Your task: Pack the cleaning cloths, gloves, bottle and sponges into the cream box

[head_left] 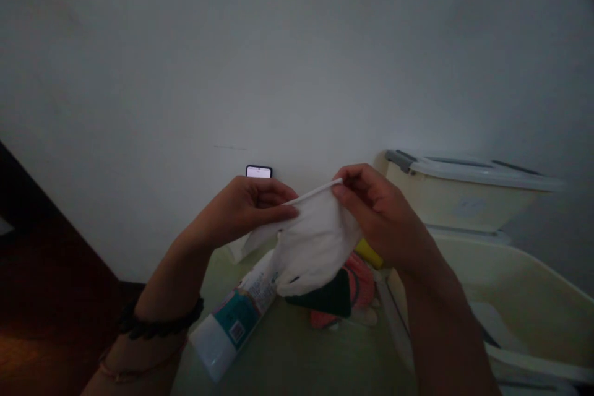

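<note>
A thin white cloth hangs in front of me, its top edge stretched between both hands. My left hand pinches that edge on the left, thumb against fingers. At the upper right corner, my right hand grips it the same way. Small dark marks show on the cloth. Below it, a white plastic-wrapped package with a teal label lies slantwise on the pale table. A dark green pad and a pink fabric item with grey stripes lie partly hidden under the cloth.
A phone leans by the wall behind my left hand. Something yellow sits below my right hand. To the right stand a lidded cream storage box and an open cream tub with items inside.
</note>
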Available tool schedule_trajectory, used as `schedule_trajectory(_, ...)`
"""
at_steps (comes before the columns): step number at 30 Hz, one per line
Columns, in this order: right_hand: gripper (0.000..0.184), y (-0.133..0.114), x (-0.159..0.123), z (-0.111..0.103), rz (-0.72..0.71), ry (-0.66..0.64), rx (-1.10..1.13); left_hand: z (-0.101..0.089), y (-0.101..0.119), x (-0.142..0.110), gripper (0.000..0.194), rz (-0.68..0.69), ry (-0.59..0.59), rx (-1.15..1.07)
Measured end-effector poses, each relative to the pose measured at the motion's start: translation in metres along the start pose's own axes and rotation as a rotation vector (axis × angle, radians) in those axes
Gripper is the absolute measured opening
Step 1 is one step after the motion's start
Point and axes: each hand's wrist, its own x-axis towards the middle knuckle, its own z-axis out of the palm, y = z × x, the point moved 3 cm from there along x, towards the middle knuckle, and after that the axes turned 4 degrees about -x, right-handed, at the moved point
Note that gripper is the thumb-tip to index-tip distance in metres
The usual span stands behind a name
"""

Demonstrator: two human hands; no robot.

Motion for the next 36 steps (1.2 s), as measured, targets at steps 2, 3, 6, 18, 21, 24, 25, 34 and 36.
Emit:
schedule_trajectory(2,0.002,0.001,0.000,-0.006,0.000,0.054,-0.004,-0.007,0.000,-0.002,0.013,-0.001,-0.001,0.033)
schedule_trajectory(3,0.003,0.001,-0.001,-0.009,0.005,0.075,-0.015,-0.011,0.000,-0.003,0.013,-0.004,-0.009,0.052)
schedule_trajectory(6,0.003,0.001,-0.001,-0.014,0.024,0.123,-0.054,-0.022,-0.004,-0.005,0.017,-0.034,-0.071,0.122)
schedule_trajectory(18,0.004,-0.002,0.000,0.018,0.093,-0.014,0.262,0.008,-0.017,0.002,0.036,-0.003,-0.401,0.409)
schedule_trajectory(21,0.005,0.000,0.001,0.018,0.127,0.009,0.270,0.009,-0.017,0.003,0.027,0.026,-0.391,0.412)
schedule_trajectory(24,0.007,0.003,0.003,0.011,0.133,0.062,0.209,0.002,-0.017,0.001,0.021,-0.006,-0.410,0.378)
schedule_trajectory(25,0.007,0.004,0.003,0.008,0.132,0.078,0.197,-0.001,-0.017,0.000,0.019,-0.036,-0.428,0.363)
schedule_trajectory(34,0.008,0.003,0.003,0.004,0.158,0.121,0.192,-0.009,-0.014,-0.009,0.010,-0.181,-0.516,0.252)
schedule_trajectory(36,0.008,0.001,0.003,0.005,0.168,0.103,0.201,-0.008,-0.013,-0.010,0.011,-0.193,-0.534,0.227)
